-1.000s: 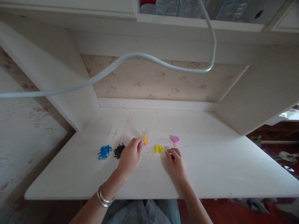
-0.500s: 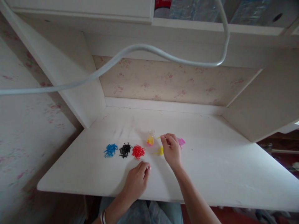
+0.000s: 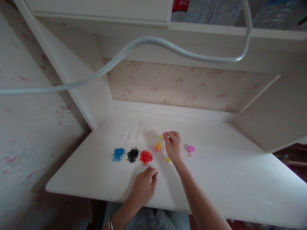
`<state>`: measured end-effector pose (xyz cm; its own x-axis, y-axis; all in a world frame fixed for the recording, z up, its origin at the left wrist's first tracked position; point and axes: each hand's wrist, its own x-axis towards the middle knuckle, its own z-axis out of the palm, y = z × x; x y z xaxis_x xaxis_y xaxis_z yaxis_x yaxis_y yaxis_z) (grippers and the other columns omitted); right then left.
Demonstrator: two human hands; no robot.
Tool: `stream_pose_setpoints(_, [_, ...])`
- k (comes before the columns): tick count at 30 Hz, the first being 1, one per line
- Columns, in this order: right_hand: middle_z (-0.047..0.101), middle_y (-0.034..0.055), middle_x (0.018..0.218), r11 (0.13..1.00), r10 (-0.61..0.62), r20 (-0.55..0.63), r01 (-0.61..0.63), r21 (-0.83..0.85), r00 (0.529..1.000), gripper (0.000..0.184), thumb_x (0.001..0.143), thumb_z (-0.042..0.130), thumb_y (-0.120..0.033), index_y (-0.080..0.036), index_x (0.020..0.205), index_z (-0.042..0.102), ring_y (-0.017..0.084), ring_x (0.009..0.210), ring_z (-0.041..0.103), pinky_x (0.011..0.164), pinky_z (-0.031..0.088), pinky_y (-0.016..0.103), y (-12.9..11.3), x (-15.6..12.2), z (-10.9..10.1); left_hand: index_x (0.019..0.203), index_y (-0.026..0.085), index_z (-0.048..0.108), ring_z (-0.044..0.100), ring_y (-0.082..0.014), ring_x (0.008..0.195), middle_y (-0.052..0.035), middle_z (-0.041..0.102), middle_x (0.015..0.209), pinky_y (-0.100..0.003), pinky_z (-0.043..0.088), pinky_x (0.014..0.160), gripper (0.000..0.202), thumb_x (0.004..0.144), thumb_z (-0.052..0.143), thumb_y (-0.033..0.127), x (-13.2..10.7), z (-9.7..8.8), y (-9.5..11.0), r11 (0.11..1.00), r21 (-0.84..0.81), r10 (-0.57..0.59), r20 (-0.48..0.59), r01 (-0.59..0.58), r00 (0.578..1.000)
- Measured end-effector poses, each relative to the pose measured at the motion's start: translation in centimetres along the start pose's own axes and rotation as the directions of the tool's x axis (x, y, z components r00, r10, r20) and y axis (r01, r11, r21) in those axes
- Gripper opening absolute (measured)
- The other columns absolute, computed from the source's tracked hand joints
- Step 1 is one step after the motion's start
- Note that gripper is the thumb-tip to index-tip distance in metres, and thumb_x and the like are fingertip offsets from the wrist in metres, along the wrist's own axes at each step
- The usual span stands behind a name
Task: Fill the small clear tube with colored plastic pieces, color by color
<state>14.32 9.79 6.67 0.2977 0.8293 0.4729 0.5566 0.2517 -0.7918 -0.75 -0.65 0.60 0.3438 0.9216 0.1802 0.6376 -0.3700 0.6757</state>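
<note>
- Head view: the right hand (image 3: pixel 173 146) pinches its fingertips (image 3: pixel 166 135) together over the mouth of the small clear vial (image 3: pixel 159 144), which stands on the white desk (image 3: pixel 227 172) and holds yellow bits. What is between the fingertips is too small to tell.
- The left hand (image 3: pixel 144 186) rests near the desk's front edge with its fingers curled under; I cannot tell whether it grasps anything.
- The blue pile (image 3: pixel 118 154), black pile (image 3: pixel 132 155) and red pile (image 3: pixel 146 157) lie in a row left of the vial, and a pink lid (image 3: pixel 191 148) lies right of the right hand.

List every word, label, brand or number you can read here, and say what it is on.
Red label on the top shelf: white marks, too blurred to read.
Jar, pink lid, desk: no writing shows.
</note>
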Motion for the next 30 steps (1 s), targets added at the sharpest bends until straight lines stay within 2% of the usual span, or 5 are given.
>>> stream_pose_setpoints(9, [0.059,0.0056,0.090,0.999,0.037,-0.052,-0.036,0.010,0.998,0.034,0.087,0.049,-0.045,-0.017,0.083,0.068,0.012,0.072,0.055,0.063,0.046,0.025,1.6,-1.2,-2.1,0.092,0.022,0.057,0.058,-0.0131,0.075,-0.0010,0.063,0.085,-0.023,0.044,0.070,0.019,0.092,0.038,0.021,0.0,-0.1,0.0,1.000,0.010,0.012,0.000,-0.012,1.000])
stream_pose_setpoints(14, [0.061,0.0061,0.088,0.991,0.124,-0.016,-0.125,-0.045,0.992,0.036,0.086,0.048,-0.048,-0.018,0.080,0.067,0.014,0.074,0.056,0.063,0.046,0.025,3.8,-4.4,-4.5,0.092,0.023,0.056,0.059,-0.0137,0.076,-0.0004,0.063,0.086,-0.024,0.044,0.070,0.018,0.091,0.038,0.021,0.1,0.1,0.0,0.999,0.054,-0.002,0.007,0.001,1.000])
stream_pose_setpoints(19, [0.062,0.0051,0.090,0.962,0.191,0.052,-0.176,-0.211,0.980,0.037,0.087,0.045,-0.048,-0.019,0.085,0.067,0.011,0.059,0.051,0.061,0.043,0.026,5.4,-7.9,-6.9,0.091,0.022,0.057,0.061,-0.0143,0.078,-0.0010,0.064,0.086,-0.024,0.045,0.072,0.018,0.091,0.038,0.020,0.2,0.6,0.1,0.993,0.118,0.001,-0.014,0.000,1.000])
stream_pose_setpoints(24, [0.062,0.0058,0.095,0.913,0.209,0.143,-0.141,-0.382,0.968,0.036,0.086,0.045,-0.049,-0.021,0.094,0.067,0.016,0.071,0.058,0.066,0.045,0.028,6.7,-10.4,-8.1,0.088,0.022,0.057,0.063,-0.0145,0.078,-0.0006,0.065,0.083,-0.024,0.045,0.069,0.017,0.090,0.040,0.019,0.4,1.0,0.2,0.978,0.208,-0.003,-0.037,0.010,0.999])
stream_pose_setpoints(30, [0.061,0.0069,0.099,0.878,0.163,0.181,-0.059,-0.475,0.970,0.031,0.086,0.045,-0.041,-0.021,0.098,0.065,0.018,0.077,0.062,0.071,0.047,0.030,7.2,-11.4,-7.9,0.089,0.022,0.057,0.064,-0.0147,0.078,-0.0009,0.066,0.084,-0.024,0.045,0.070,0.017,0.091,0.040,0.019,0.4,1.1,0.4,0.968,0.251,0.001,-0.027,0.006,1.000])
